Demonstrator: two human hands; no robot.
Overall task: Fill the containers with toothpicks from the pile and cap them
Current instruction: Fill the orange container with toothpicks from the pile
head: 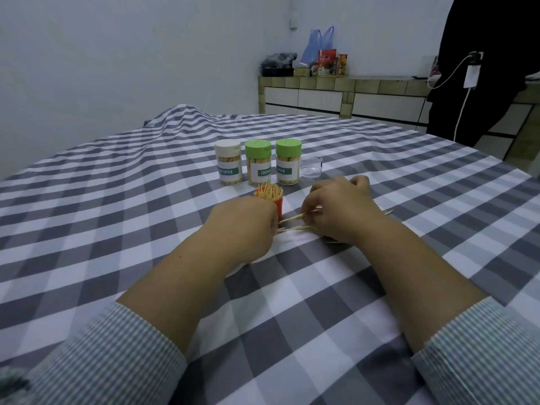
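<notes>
An open orange container point(279, 206), packed with upright toothpicks point(268, 192), stands on the checked cloth. My left hand point(244, 226) is wrapped round its near side, hiding most of it. My right hand point(342, 210) lies just right of it, over the loose pile of toothpicks point(295, 228), and its fingertips pinch a few of them. Most of the pile is hidden under that hand. Behind stand three capped, filled containers: one with a white cap point(228, 163) and two with green caps point(258, 163) point(288, 162).
A small clear plastic piece point(312, 168) lies right of the capped containers. The grey-and-white checked cloth point(146, 229) covers the whole table and is bunched up at the far left. A tiled counter point(336, 95) with bags stands behind, and a dark garment point(482, 68) hangs at the right.
</notes>
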